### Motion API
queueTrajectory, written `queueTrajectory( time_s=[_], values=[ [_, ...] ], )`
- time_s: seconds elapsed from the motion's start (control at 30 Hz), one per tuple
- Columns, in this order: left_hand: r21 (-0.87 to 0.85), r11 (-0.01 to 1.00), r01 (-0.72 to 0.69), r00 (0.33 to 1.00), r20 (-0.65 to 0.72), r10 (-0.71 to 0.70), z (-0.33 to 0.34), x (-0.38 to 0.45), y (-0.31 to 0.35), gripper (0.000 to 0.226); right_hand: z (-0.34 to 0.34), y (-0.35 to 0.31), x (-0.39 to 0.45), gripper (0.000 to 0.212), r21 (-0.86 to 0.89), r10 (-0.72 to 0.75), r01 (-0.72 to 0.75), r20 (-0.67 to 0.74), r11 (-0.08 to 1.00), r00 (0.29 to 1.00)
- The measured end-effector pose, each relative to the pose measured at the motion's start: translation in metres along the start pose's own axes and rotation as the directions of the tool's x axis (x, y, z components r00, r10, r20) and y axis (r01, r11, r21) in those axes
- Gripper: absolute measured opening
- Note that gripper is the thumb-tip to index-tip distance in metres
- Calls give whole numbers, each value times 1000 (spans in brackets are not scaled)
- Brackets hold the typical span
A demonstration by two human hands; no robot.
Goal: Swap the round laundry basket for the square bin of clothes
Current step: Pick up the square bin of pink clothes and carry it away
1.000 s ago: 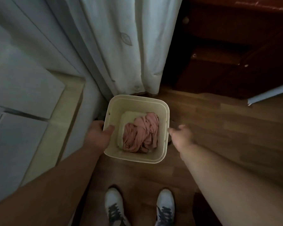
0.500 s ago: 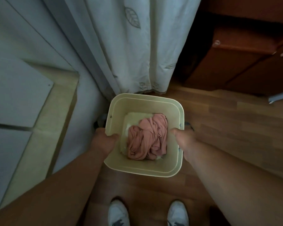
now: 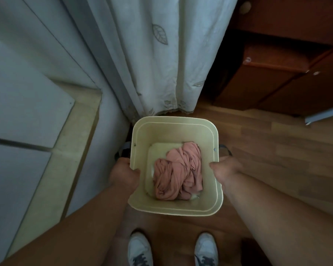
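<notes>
A cream square bin (image 3: pixel 173 210) sits in front of me over the wooden floor, with a crumpled pink garment (image 3: pixel 178 171) inside it. My left hand (image 3: pixel 123 174) grips the bin's left rim, thumb inside the wall. On the opposite side my right hand (image 3: pixel 226 169) grips the right rim the same way. Dark side handles stick out just beyond both hands. No round laundry basket is in view.
A white curtain (image 3: pixel 156 64) hangs just behind the bin. A pale wall and a white panelled surface (image 3: pixel 27 112) stand to the left. Dark wooden cabinets (image 3: pixel 277 73) fill the back right. My white shoes (image 3: pixel 140 250) are below the bin on the wood floor (image 3: pixel 277 160).
My right hand has closed on the bin's right rim; a second ago it hung open beside it. The bin now looks larger and nearer in view.
</notes>
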State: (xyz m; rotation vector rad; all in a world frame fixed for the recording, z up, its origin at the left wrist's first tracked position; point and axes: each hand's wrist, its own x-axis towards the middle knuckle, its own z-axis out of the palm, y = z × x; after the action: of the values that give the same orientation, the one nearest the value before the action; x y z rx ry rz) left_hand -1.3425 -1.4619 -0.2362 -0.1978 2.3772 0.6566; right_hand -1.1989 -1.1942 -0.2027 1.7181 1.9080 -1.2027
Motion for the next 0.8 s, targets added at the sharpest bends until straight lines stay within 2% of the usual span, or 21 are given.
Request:
queueTrajectory(
  time_s=[0.1,0.2,0.33,0.53,0.63,0.7,0.8],
  values=[
    [130,990,-45,997,-63,54,-22,-23,3,14,-33,-7,-20,10,-212,-48,39,-38,976,998],
    [175,984,-41,997,-63,53,-53,-63,16,14,-64,-15,-45,7,-224,-67,45,-90,974,994],
    [78,996,-48,988,-145,59,-102,-132,32,17,-113,-31,-91,23,-171,-119,95,-130,981,984],
    [-99,994,-38,978,-206,17,-185,-246,67,23,-200,-76,-187,16,-208,-266,246,-75,947,961],
    [-128,991,-41,967,-253,7,-234,-310,92,27,-242,-105,-244,17,-230,-372,355,-37,906,927],
    [-114,992,-52,965,-261,20,-268,-355,103,30,-272,-123,-284,25,-279,-473,452,-10,847,881],
    [-71,996,-63,955,-295,39,-315,-418,114,17,-314,-150,-339,28,-357,-603,564,0,745,797]
  ],
)
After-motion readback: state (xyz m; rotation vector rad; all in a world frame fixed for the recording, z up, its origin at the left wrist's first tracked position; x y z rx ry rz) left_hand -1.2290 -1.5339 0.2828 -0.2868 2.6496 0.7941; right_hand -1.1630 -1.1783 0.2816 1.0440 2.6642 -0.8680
